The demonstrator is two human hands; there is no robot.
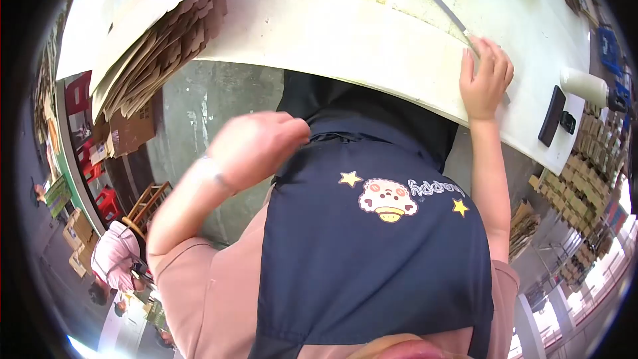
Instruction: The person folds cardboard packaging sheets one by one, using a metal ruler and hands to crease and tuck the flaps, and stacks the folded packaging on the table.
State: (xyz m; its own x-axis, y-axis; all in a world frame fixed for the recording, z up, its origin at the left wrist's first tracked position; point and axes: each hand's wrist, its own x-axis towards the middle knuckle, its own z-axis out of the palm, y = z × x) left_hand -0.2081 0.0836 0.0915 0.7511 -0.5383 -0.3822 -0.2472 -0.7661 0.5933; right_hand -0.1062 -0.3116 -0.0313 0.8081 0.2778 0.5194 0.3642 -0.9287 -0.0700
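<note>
My left hand (262,145) is raised in front of the apron's left edge. Its fingers are curled together and slightly blurred; what they hold, if anything, is hidden. On the white table (319,30), my right hand (488,76) lies over a long thin metal strip (435,0), fingers stretched out and thumb apart. The strip runs up and left from under this hand to the top of the view. A dark apron (372,259) with a cartoon print covers my body.
A thick stack of brown cardboard sheets (156,40) overhangs the table's left end. At the right stand a white roll (585,86) and a black flat object (551,116). A co-worker in pink (116,252), red stools (108,203) and boxes (78,233) are at lower left.
</note>
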